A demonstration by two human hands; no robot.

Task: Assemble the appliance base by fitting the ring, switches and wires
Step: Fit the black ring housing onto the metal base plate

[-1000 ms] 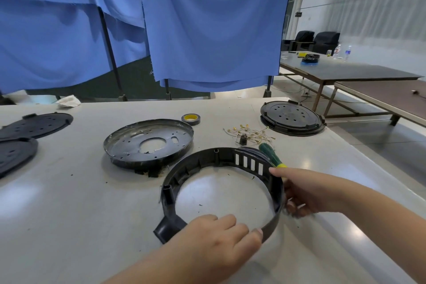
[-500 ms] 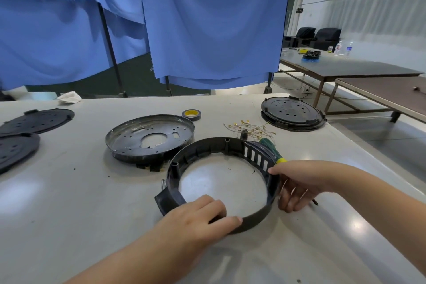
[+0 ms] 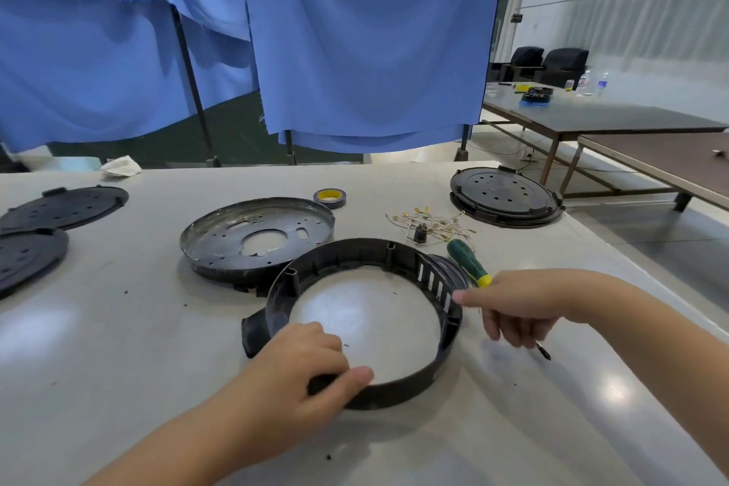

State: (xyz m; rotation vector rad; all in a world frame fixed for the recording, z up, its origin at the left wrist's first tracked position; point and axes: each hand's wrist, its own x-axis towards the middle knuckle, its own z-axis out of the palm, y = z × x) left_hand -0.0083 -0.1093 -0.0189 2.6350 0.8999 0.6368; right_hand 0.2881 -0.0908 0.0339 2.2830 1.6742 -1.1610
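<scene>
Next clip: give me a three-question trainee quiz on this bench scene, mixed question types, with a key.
1. True or false: the left hand grips the black ring.
2. The screwdriver handle is: A red, B green and yellow, C blue.
3. Fill in: the tape roll lies beyond the metal ____.

Key: 1 true; 2 B; 3 plate.
</scene>
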